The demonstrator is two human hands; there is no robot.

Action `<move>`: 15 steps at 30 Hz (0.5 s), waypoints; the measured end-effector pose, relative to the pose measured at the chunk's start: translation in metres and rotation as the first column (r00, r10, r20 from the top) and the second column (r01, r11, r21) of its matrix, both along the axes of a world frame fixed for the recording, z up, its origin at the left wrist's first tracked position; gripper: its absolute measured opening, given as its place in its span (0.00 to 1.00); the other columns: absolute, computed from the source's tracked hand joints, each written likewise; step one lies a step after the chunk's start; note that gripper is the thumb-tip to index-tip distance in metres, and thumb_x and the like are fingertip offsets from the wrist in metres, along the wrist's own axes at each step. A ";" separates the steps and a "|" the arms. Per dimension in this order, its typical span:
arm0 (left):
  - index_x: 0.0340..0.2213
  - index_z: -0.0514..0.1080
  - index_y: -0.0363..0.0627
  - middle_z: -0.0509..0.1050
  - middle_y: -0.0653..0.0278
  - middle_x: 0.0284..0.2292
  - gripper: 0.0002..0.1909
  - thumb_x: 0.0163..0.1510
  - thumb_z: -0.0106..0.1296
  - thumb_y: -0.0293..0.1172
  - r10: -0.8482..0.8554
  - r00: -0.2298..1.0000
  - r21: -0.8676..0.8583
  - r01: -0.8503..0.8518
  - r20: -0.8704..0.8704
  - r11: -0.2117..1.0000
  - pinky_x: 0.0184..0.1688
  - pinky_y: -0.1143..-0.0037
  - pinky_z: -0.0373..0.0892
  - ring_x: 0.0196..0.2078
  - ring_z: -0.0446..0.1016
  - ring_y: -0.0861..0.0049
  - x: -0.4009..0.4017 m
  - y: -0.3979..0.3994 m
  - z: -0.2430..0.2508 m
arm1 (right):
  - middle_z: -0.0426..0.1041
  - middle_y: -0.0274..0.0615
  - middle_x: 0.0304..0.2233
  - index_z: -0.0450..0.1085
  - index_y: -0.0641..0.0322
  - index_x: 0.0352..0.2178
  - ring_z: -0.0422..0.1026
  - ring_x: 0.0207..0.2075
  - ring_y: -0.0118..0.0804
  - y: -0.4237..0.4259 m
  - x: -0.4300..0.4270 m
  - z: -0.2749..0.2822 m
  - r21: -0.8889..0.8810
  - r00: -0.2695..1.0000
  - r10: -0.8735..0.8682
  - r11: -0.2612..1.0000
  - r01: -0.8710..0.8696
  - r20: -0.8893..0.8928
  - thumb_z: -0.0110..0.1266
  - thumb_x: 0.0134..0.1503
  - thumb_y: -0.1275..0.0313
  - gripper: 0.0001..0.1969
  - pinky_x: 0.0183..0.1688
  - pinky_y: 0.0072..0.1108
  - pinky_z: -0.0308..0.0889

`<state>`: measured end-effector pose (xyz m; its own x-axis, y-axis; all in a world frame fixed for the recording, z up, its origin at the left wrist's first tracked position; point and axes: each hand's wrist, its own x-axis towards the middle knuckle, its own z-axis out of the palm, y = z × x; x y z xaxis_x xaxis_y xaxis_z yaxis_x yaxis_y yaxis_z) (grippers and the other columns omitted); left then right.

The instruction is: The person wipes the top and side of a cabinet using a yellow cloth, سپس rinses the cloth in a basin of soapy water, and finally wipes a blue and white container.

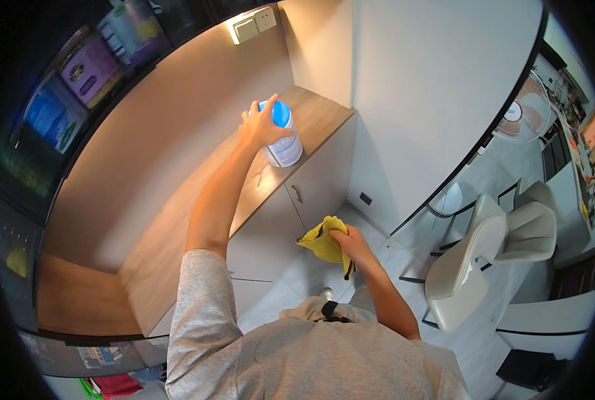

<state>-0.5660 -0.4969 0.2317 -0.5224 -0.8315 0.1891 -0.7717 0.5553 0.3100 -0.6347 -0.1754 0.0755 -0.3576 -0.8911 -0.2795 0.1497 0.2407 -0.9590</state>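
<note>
My left hand (263, 125) grips the top of a white canister (286, 150) with a blue lid, its fingers spread around the rim. The canister stands on the wooden counter (322, 107), near the counter's front edge and its far right end. My right hand (350, 243) holds a yellow cloth (326, 243) with a dark edge, bunched and hanging in front of the cabinet doors, above the floor. The underside of my left palm is hidden.
Grey cabinet doors (267, 227) are below the counter. A wall switch and socket (252, 25) sit above it. Cartons stand behind glass at the upper left, among them a purple carton (90, 70). At the right are pale chairs (460, 265) and a fan (522, 110).
</note>
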 end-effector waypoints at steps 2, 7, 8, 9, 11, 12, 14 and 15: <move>0.63 0.56 0.70 0.55 0.43 0.62 0.57 0.28 0.68 0.52 0.013 1.000 0.011 -0.013 0.007 1.000 0.58 0.52 0.63 0.63 0.55 0.44 -0.019 -0.015 -0.006 | 0.77 0.40 0.34 0.73 0.70 0.41 0.73 0.36 0.32 -0.018 -0.020 -0.014 0.022 0.999 -0.018 1.000 0.017 0.047 0.51 0.57 0.66 0.17 0.42 0.25 0.67; 0.63 0.56 0.61 0.57 0.47 0.61 0.55 0.34 0.71 0.49 -0.200 0.978 -0.245 0.179 -0.060 0.953 0.62 0.54 0.58 0.62 0.58 0.50 -0.043 -0.030 -0.031 | 0.76 0.39 0.33 0.74 0.70 0.39 0.72 0.36 0.30 -0.060 -0.083 -0.041 0.050 0.996 0.044 0.998 -0.049 0.082 0.52 0.56 0.65 0.16 0.41 0.23 0.66; 0.63 0.56 0.61 0.57 0.47 0.61 0.55 0.34 0.71 0.49 -0.176 0.983 -0.245 0.156 -0.060 0.957 0.62 0.54 0.58 0.62 0.58 0.50 -0.045 -0.026 -0.041 | 0.76 0.38 0.33 0.74 0.70 0.39 0.72 0.35 0.30 -0.068 -0.096 -0.043 0.048 0.995 0.050 0.997 -0.054 0.087 0.52 0.56 0.65 0.17 0.41 0.23 0.66; 0.63 0.55 0.55 0.56 0.46 0.61 0.56 0.34 0.72 0.47 -0.131 0.948 -0.286 0.044 -0.291 0.957 0.63 0.55 0.56 0.62 0.57 0.50 -0.047 -0.016 -0.059 | 0.75 0.38 0.32 0.74 0.69 0.38 0.72 0.35 0.30 -0.072 -0.111 -0.046 0.057 0.994 0.057 0.996 -0.062 0.089 0.52 0.56 0.64 0.17 0.40 0.23 0.66; 0.63 0.54 0.49 0.56 0.45 0.61 0.58 0.33 0.74 0.46 -0.073 0.864 -0.309 -0.098 -0.498 0.946 0.64 0.56 0.55 0.63 0.56 0.50 -0.056 0.002 -0.087 | 0.75 0.38 0.32 0.74 0.69 0.38 0.72 0.34 0.30 -0.088 -0.144 -0.049 0.075 0.990 0.081 0.993 -0.090 0.118 0.53 0.56 0.64 0.17 0.40 0.24 0.66; 0.62 0.51 0.43 0.55 0.44 0.60 0.60 0.32 0.75 0.45 0.096 0.739 -0.112 -0.227 -0.667 0.967 0.64 0.59 0.55 0.63 0.55 0.51 -0.063 0.010 -0.104 | 0.76 0.38 0.32 0.74 0.69 0.38 0.72 0.34 0.29 -0.094 -0.157 -0.049 0.084 0.986 0.080 0.992 -0.093 0.149 0.53 0.56 0.64 0.16 0.40 0.24 0.67; 0.61 0.49 0.37 0.54 0.44 0.59 0.62 0.31 0.76 0.44 0.281 0.560 0.088 -0.347 -0.779 0.934 0.64 0.61 0.56 0.63 0.55 0.51 -0.068 0.015 -0.141 | 0.76 0.38 0.32 0.74 0.69 0.38 0.72 0.34 0.29 -0.106 -0.173 -0.042 0.069 0.979 0.145 0.985 -0.156 0.146 0.53 0.55 0.64 0.16 0.40 0.24 0.67; 0.58 0.48 0.35 0.56 0.46 0.57 0.60 0.32 0.76 0.44 0.323 0.532 0.140 -0.355 -0.783 0.924 0.62 0.63 0.57 0.62 0.57 0.55 -0.066 0.014 -0.166 | 0.76 0.38 0.32 0.74 0.69 0.38 0.72 0.34 0.29 -0.111 -0.177 -0.036 0.059 0.975 0.179 0.980 -0.188 0.134 0.54 0.55 0.64 0.16 0.39 0.24 0.67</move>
<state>-0.6324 -0.4825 0.0661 0.1630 -0.8988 0.4069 -0.3696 0.3268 0.8698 -0.8120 -0.2865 0.0393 -0.1472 -0.9144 -0.3771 0.2169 0.3421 -0.9143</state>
